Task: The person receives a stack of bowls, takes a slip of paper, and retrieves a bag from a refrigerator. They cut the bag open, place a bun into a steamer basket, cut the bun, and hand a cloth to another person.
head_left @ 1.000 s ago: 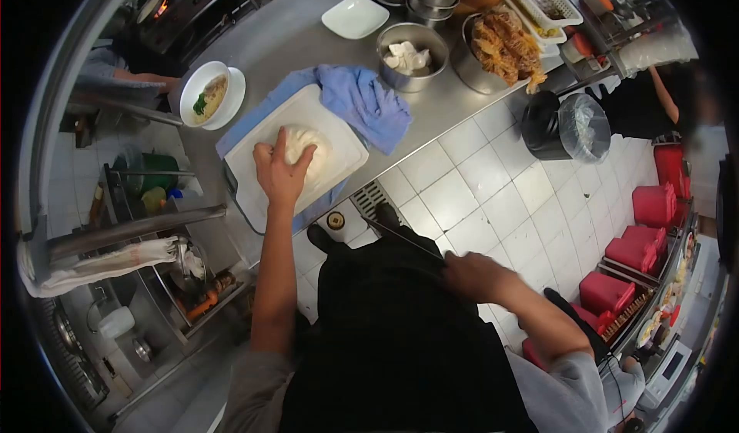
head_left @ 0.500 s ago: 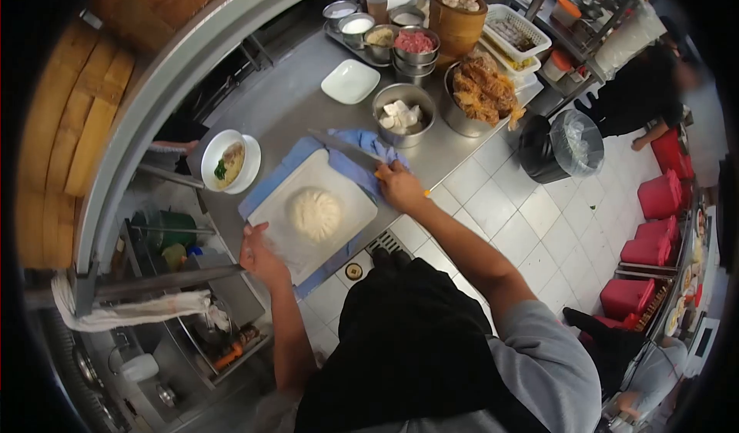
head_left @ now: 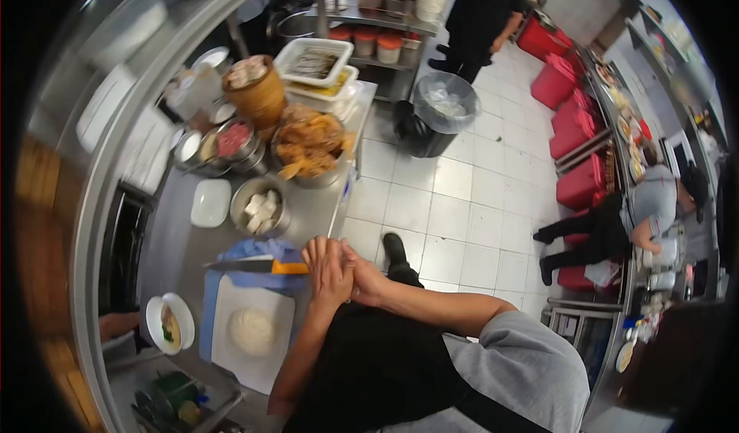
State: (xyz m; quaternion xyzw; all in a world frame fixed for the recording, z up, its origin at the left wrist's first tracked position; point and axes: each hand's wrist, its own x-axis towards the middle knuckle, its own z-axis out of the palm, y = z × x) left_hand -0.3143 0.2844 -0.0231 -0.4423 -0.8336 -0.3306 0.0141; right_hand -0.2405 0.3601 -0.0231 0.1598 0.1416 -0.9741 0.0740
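White dough (head_left: 252,331) whole on board (head_left: 258,371), near L; shaping prob. done, no cuts seen, rest unclear. L hand (head_left: 327,275) mostly open, empty, against R hand (head_left: 369,276), grip hidden, can't tell.

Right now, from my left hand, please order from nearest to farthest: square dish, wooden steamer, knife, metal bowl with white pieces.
From your left hand, in the head view:
1. Knife, just to its left
2. Metal bowl, forward-left
3. Square dish, left of the bowl
4. Wooden steamer, farther forward
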